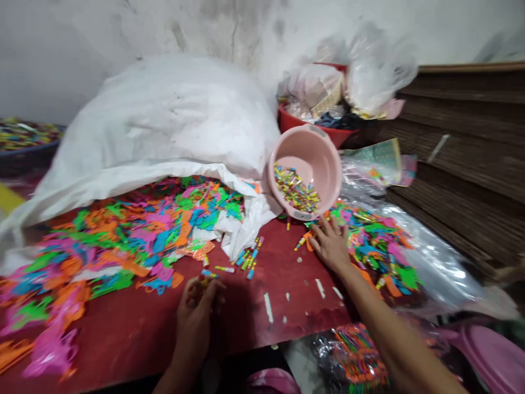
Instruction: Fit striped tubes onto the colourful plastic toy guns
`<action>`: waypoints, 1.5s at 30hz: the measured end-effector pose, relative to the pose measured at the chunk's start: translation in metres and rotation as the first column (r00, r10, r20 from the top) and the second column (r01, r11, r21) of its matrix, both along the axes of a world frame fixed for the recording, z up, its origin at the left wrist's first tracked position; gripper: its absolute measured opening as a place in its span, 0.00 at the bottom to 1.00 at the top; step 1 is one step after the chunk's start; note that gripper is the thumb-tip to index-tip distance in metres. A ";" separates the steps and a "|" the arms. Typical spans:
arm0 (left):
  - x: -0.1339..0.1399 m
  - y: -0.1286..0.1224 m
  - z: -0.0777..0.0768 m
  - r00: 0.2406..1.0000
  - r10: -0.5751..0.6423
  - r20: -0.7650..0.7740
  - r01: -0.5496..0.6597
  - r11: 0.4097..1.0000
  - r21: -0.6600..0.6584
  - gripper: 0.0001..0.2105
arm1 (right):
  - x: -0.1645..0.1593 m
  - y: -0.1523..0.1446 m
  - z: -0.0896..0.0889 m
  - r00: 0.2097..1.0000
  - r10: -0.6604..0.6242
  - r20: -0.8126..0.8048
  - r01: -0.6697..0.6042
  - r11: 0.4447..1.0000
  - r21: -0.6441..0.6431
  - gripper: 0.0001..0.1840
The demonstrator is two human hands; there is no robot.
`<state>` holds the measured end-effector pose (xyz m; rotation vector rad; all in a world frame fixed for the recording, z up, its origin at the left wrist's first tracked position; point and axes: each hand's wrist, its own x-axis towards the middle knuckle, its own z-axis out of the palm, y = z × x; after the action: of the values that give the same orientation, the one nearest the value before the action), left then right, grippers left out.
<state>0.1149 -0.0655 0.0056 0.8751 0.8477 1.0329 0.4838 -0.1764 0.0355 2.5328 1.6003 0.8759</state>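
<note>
From the head, above and behind the fingers [327,227], the single view faces forward and down over the tabletop [135,334], near enough to include both forearms [377,312], with the wall [246,33] beyond the fingers.

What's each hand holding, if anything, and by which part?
Left hand: small colorful tubes, gripped part unclear. Right hand: cannot tell whether anything's held.

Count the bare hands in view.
2: the left hand, holding small striped pieces over the red table, and the right hand, at the colourful heap beside the pink tub. None looks hidden.
</note>
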 end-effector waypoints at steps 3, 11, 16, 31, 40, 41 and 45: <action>-0.001 -0.003 0.002 0.999 0.042 0.029 -0.041 0.999 -0.033 0.16 | 0.002 0.002 -0.005 0.998 0.055 -0.022 -0.054 0.996 0.069 0.26; -0.032 0.021 0.004 0.977 0.215 -0.005 -0.215 0.976 -0.024 0.18 | -0.056 0.023 -0.004 0.911 0.403 -0.091 -0.353 0.873 0.336 0.23; -0.037 0.028 0.002 0.982 0.188 0.030 -0.188 0.982 -0.020 0.18 | -0.157 0.090 0.000 0.618 0.716 -0.324 -0.652 0.697 0.298 0.18; -0.042 0.030 -0.005 0.985 0.144 0.093 -0.148 0.988 0.032 0.16 | -0.218 0.185 -0.021 0.372 0.491 -0.787 -0.528 0.810 0.256 0.12; -0.025 0.013 0.007 0.992 0.078 0.102 -0.080 0.997 0.015 0.17 | -0.242 0.107 -0.003 -0.172 0.573 -0.802 0.022 0.816 0.578 0.27; -0.020 0.009 0.007 0.993 0.062 0.097 -0.064 0.998 0.016 0.16 | -0.245 0.095 -0.002 -0.218 0.561 -0.799 0.058 0.824 0.563 0.28; 0.002 -0.006 0.004 0.999 -0.003 0.039 0.001 0.999 0.044 0.13 | -0.244 0.054 -0.009 -0.267 0.434 -0.861 0.037 0.897 0.441 0.21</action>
<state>0.1165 -0.0717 0.0098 0.8904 0.7938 1.0674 0.2399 -0.1225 0.0270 3.1939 2.1171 -2.0326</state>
